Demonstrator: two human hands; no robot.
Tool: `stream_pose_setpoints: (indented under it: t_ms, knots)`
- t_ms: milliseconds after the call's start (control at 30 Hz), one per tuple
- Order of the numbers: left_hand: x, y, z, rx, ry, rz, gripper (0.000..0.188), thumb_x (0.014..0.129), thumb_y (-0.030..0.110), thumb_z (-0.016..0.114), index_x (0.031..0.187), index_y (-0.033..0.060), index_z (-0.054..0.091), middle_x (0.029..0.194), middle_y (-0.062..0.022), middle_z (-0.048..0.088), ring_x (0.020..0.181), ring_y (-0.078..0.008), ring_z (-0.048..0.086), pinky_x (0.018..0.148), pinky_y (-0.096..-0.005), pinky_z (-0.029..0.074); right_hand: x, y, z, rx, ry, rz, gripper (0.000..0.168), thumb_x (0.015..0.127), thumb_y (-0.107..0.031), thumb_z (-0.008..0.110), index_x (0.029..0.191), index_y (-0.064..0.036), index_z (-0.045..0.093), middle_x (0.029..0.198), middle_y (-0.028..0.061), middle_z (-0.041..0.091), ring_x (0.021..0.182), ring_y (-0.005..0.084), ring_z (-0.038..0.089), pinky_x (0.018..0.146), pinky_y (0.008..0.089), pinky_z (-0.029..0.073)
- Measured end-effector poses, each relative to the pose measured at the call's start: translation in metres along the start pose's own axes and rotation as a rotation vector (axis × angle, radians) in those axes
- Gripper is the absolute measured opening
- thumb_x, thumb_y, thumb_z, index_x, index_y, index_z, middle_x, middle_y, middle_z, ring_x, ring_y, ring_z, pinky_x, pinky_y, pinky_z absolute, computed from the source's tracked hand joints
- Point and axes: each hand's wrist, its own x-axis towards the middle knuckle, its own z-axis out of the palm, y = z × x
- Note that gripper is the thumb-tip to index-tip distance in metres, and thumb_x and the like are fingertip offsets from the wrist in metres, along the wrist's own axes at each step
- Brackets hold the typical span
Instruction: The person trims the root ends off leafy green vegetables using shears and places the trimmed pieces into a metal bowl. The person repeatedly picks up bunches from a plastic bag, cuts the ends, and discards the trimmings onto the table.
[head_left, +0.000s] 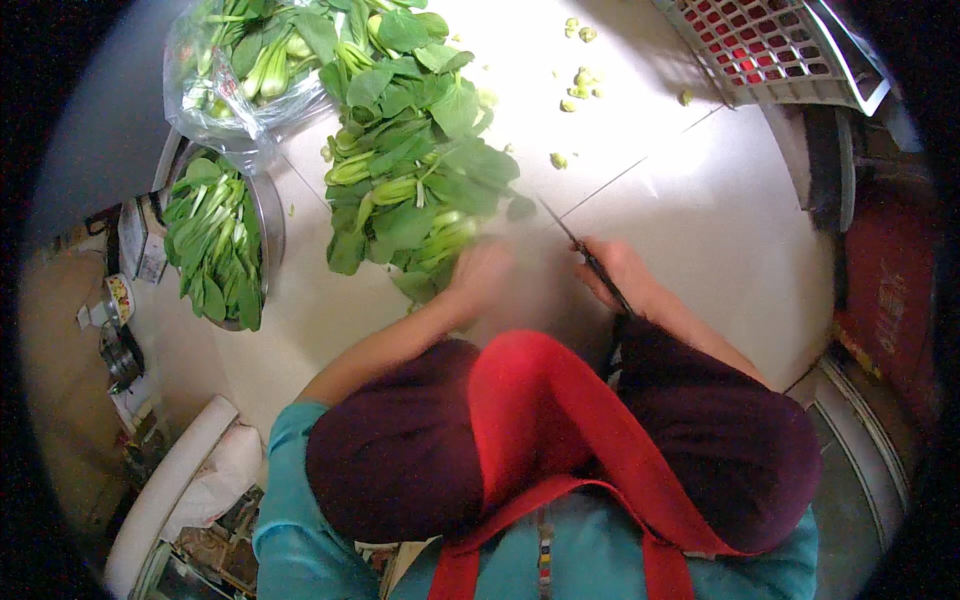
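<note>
A knife (598, 266) is gripped in my right hand (622, 271), its thin blade pointing up and to the left over the tiled floor (675, 202). My left hand (484, 268) is blurred at the near end of a long heap of bok choy (420, 161). Whether its fingers hold a plant cannot be made out. Pale green stems lie right beside those fingers. To the left, a metal basin (273, 225) contains more bok choy (214, 240), leaves hanging over its near rim. Behind it, a clear plastic bag (187, 112) is full of bok choy.
Several cut-off stem ends (581, 82) are scattered on the floor ahead. A white plastic basket (780, 56) with something red inside stands at the far right. A dark red box-like object (889, 285) is along the right side. A red strap (622, 427) crosses my knees.
</note>
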Motion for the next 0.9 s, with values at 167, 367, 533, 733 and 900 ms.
stream_pose_setpoints:
  t_ms: [167, 367, 533, 733, 900]
  knots:
    - [-0.001, 0.007, -0.042, -0.904, -0.063, -0.087, 0.024, 0.082, 0.013, 0.063, 0.100, -0.0001, 0.055, 0.083, -0.0071, 0.061, 0.077, -0.0165, 0.059, 0.071, -0.0323, 0.048, -0.007, -0.032, -0.013, -0.004, -0.080, -0.203, 0.023, 0.081, -0.008, 0.057, 0.101, 0.002, 0.053, 0.086, 0.0238, 0.058, 0.080, 0.0414, 0.058, 0.069, 0.0440, 0.047]
    - [-0.008, 0.020, -0.071, -1.064, -0.004, -0.077, 0.014, 0.086, 0.014, 0.061, 0.092, 0.0013, 0.056, 0.076, -0.0029, 0.059, 0.069, -0.0105, 0.055, 0.065, -0.0261, 0.046, 0.004, -0.046, -0.016, -0.097, -0.149, -0.229, 0.034, 0.081, -0.008, 0.051, 0.114, 0.000, 0.050, 0.094, 0.0282, 0.058, 0.089, 0.0451, 0.056, 0.075, 0.0498, 0.046]
    - [-0.005, 0.015, -0.085, -0.886, -0.046, -0.069, 0.016, 0.087, 0.017, 0.062, 0.089, 0.0019, 0.055, 0.070, -0.0007, 0.057, 0.061, -0.0094, 0.053, 0.058, -0.0258, 0.044, 0.006, -0.059, -0.021, -0.119, -0.190, -0.212, 0.032, 0.079, -0.007, 0.051, 0.111, 0.001, 0.050, 0.092, 0.0272, 0.059, 0.087, 0.0457, 0.056, 0.074, 0.0505, 0.046]
    - [-0.001, 0.023, -0.084, -0.846, -0.038, -0.088, 0.019, 0.085, 0.019, 0.065, 0.090, 0.0019, 0.057, 0.068, -0.0006, 0.056, 0.060, -0.0088, 0.051, 0.056, -0.0265, 0.043, 0.004, -0.059, -0.027, -0.073, -0.221, -0.217, 0.021, 0.082, -0.009, 0.057, 0.098, 0.004, 0.054, 0.075, 0.0225, 0.057, 0.069, 0.0380, 0.056, 0.064, 0.0430, 0.045]
    - [-0.010, 0.027, -0.086, -0.694, -0.009, -0.156, 0.025, 0.083, 0.020, 0.067, 0.097, 0.0016, 0.060, 0.079, -0.0032, 0.061, 0.068, -0.0116, 0.055, 0.064, -0.0280, 0.047, -0.007, -0.077, -0.014, 0.086, -0.090, -0.028, 0.016, 0.087, -0.013, 0.054, 0.086, 0.003, 0.056, 0.061, 0.0162, 0.053, 0.056, 0.0264, 0.051, 0.055, 0.0382, 0.041]
